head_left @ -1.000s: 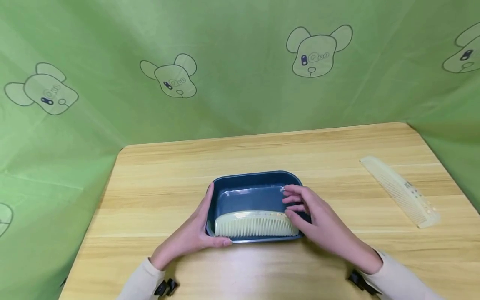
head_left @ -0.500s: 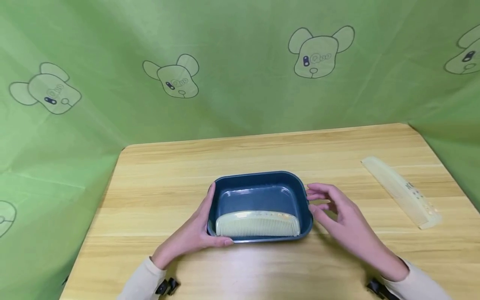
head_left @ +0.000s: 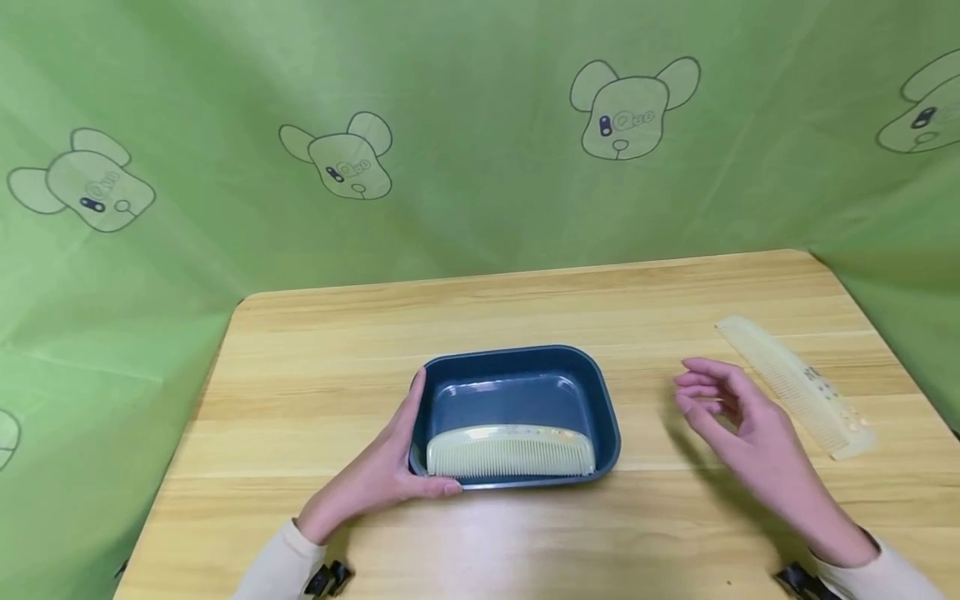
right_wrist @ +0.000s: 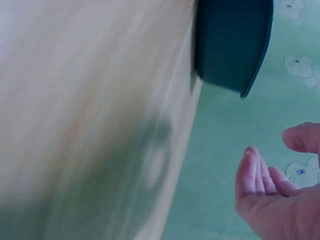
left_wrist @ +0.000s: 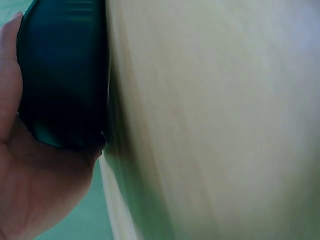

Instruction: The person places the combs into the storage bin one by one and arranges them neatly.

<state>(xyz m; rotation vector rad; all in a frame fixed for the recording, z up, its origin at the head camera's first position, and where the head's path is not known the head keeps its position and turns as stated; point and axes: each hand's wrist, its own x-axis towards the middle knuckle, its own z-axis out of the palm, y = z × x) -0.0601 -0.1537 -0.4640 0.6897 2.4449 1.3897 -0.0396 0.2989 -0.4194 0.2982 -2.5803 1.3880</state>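
A dark blue rectangular box stands on the table, its inside facing up. Along its near wall leans a pale, cream-coloured comb, teeth downward. My left hand grips the box's left end, thumb along the front rim; the left wrist view shows the palm against the dark box wall. A second pale comb, printed with small markings, lies flat on the table at the right. Between box and second comb hovers my right hand, fingers loosely bent with nothing in them, as the right wrist view also shows.
The wood-grain table reaches back to a green cloth with printed mouse heads, which also hangs at both sides. In the right wrist view the box's end stands apart from the right hand.
My right hand has left the right end of the box and moved rightward, close to the second comb. The left hand, the box and both combs stay in place.
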